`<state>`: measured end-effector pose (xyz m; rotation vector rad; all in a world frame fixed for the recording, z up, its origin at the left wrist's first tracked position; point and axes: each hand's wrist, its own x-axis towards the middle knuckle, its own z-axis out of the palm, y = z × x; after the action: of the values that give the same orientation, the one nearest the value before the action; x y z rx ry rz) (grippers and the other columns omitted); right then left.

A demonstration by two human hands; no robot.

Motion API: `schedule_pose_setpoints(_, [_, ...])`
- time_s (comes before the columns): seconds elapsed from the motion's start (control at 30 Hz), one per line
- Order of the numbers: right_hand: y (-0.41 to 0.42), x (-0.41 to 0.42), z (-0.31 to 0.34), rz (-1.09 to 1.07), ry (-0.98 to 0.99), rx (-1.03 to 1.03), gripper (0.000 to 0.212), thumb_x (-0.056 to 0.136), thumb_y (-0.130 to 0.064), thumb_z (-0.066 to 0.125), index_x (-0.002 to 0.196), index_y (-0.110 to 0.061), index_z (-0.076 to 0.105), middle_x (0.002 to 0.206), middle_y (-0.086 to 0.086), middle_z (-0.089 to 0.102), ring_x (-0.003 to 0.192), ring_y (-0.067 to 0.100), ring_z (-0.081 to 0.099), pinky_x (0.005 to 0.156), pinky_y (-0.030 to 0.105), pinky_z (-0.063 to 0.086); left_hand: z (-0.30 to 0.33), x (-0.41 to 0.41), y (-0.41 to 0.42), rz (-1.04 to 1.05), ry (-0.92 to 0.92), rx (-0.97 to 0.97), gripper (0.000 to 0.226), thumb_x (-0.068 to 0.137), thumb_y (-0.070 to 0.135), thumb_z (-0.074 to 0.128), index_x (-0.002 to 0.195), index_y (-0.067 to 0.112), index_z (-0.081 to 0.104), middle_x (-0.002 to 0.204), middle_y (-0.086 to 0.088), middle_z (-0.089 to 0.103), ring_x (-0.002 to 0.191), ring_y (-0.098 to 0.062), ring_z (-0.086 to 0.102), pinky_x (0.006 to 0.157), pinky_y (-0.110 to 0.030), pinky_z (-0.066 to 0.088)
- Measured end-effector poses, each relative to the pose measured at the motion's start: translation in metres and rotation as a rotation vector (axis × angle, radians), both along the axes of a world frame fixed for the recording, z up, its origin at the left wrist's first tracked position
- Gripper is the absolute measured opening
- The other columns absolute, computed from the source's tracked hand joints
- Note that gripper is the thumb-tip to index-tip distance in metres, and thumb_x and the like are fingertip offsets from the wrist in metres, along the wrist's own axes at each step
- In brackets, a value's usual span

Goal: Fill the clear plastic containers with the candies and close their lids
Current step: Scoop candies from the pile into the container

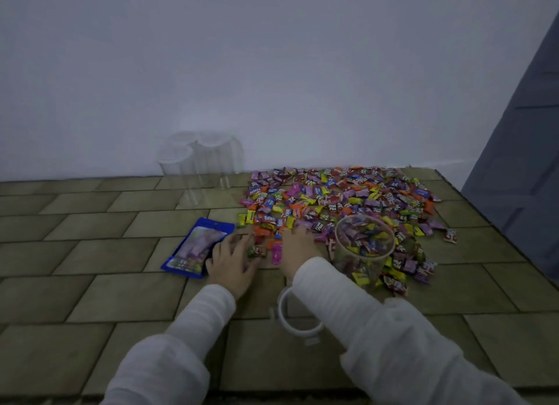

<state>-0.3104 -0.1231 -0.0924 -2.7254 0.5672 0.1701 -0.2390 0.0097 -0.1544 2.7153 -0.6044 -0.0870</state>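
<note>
A wide pile of wrapped candies (341, 193) lies on the tiled surface. A clear plastic container (363, 250) stands open at the pile's near edge, filled with candies nearly to the rim. Its clear lid (284, 314) lies flat nearer to me, partly under my right sleeve. My left hand (233, 262) rests palm down on a few candies at the pile's near left corner. My right hand (298, 244) lies on the candies just left of the container, fingers curled over them. Three empty clear containers (196, 159) stand with lids on by the wall.
A blue candy bag (196, 247) lies flat left of my left hand. A white wall runs behind the surface. The surface's right edge runs diagonally past the pile, with a grey panel (520, 162) beyond it. The near edge lies under my forearms.
</note>
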Motion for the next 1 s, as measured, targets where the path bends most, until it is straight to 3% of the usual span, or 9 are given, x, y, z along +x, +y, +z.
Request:
schedule_pose_setpoints(0.07, [0.001, 0.005, -0.011, -0.107, 0.091, -0.059, 0.040, 0.095, -0.012, 0.043, 0.135, -0.009, 0.035, 0.139, 0.020, 0.028, 0.122, 0.037, 0.038, 0.093, 0.042, 0.045, -0.008, 0.000, 0.007, -0.025, 0.010, 0.088, 0.063, 0.092, 0.057, 0.041, 0.147, 0.038, 0.017, 0.156, -0.002, 0.013, 0.142, -0.028, 0.012, 0.113, -0.051, 0.016])
schedule_pose_setpoints(0.17, [0.004, 0.011, -0.026, -0.189, 0.170, -0.039, 0.050, 0.095, -0.012, 0.040, 0.143, -0.009, 0.026, 0.147, 0.022, 0.018, 0.129, 0.039, 0.033, 0.098, 0.047, 0.045, -0.015, 0.002, 0.009, -0.042, 0.038, 0.157, 0.068, 0.091, 0.062, 0.034, 0.149, 0.039, 0.005, 0.158, -0.001, 0.004, 0.144, -0.028, 0.006, 0.114, -0.052, 0.013])
schedule_pose_setpoints(0.33, [0.007, 0.029, -0.047, -0.191, 0.208, -0.071, 0.049, 0.094, -0.020, 0.047, 0.139, -0.007, 0.033, 0.145, 0.022, 0.024, 0.132, 0.041, 0.030, 0.106, 0.045, 0.038, -0.018, 0.008, -0.001, -0.042, 0.097, 0.223, 0.070, 0.091, 0.066, 0.028, 0.149, 0.041, -0.003, 0.160, -0.001, -0.009, 0.146, -0.029, -0.004, 0.114, -0.055, 0.006])
schedule_pose_setpoints(0.53, [-0.009, 0.032, -0.048, -0.186, 0.066, 0.058, 0.053, 0.093, -0.001, 0.045, 0.142, -0.016, 0.035, 0.150, 0.015, 0.021, 0.141, 0.035, 0.018, 0.107, 0.046, 0.039, -0.017, 0.025, -0.013, -0.121, 0.065, 0.277, 0.067, 0.093, 0.065, 0.022, 0.148, 0.042, -0.007, 0.160, -0.001, -0.009, 0.146, -0.029, -0.007, 0.114, -0.056, 0.005])
schedule_pose_setpoints(0.63, [-0.020, 0.030, -0.048, -0.131, -0.057, 0.085, 0.056, 0.091, 0.001, 0.045, 0.142, -0.021, 0.038, 0.150, 0.010, 0.025, 0.138, 0.031, 0.026, 0.108, 0.044, 0.037, -0.016, 0.035, -0.023, -0.153, 0.051, 0.268, 0.070, 0.091, 0.068, 0.024, 0.149, 0.041, -0.005, 0.160, -0.001, -0.008, 0.146, -0.029, -0.005, 0.114, -0.055, 0.005])
schedule_pose_setpoints(0.7, [-0.023, 0.032, -0.052, -0.118, -0.137, -0.041, 0.050, 0.092, -0.008, 0.050, 0.139, -0.022, 0.041, 0.149, 0.008, 0.027, 0.137, 0.029, 0.027, 0.108, 0.043, 0.035, -0.015, 0.039, -0.030, -0.161, 0.046, 0.255, 0.075, 0.088, 0.071, 0.028, 0.148, 0.041, -0.004, 0.160, 0.000, -0.009, 0.146, -0.030, -0.004, 0.115, -0.055, 0.005])
schedule_pose_setpoints(0.77, [-0.024, 0.036, -0.058, -0.148, -0.138, -0.180, 0.047, 0.097, -0.030, 0.046, 0.142, -0.025, 0.035, 0.155, 0.008, 0.017, 0.144, 0.032, 0.011, 0.111, 0.052, 0.022, -0.013, 0.042, -0.036, -0.178, 0.035, 0.231, 0.079, 0.085, 0.073, 0.032, 0.148, 0.041, -0.003, 0.159, 0.000, -0.010, 0.146, -0.031, -0.005, 0.115, -0.054, 0.004])
schedule_pose_setpoints(0.87, [-0.028, 0.042, -0.070, -0.241, -0.008, -0.145, 0.063, 0.097, -0.057, 0.027, 0.151, -0.030, 0.011, 0.160, 0.009, -0.007, 0.145, 0.037, -0.014, 0.113, 0.061, 0.004, -0.013, 0.050, -0.042, -0.185, 0.047, 0.205, 0.085, 0.082, 0.077, 0.034, 0.148, 0.041, -0.005, 0.159, 0.000, -0.012, 0.146, -0.031, -0.006, 0.115, -0.054, 0.002])
schedule_pose_setpoints(1.0, [-0.031, 0.053, -0.079, -0.237, 0.055, -0.152, 0.065, 0.094, -0.065, 0.016, 0.151, -0.038, -0.001, 0.159, 0.009, -0.018, 0.143, 0.039, -0.020, 0.111, 0.063, -0.006, -0.020, 0.062, -0.045, -0.151, 0.045, 0.147, 0.078, 0.086, 0.072, 0.032, 0.149, 0.040, -0.002, 0.160, 0.000, -0.007, 0.146, -0.029, -0.001, 0.115, -0.053, 0.005])
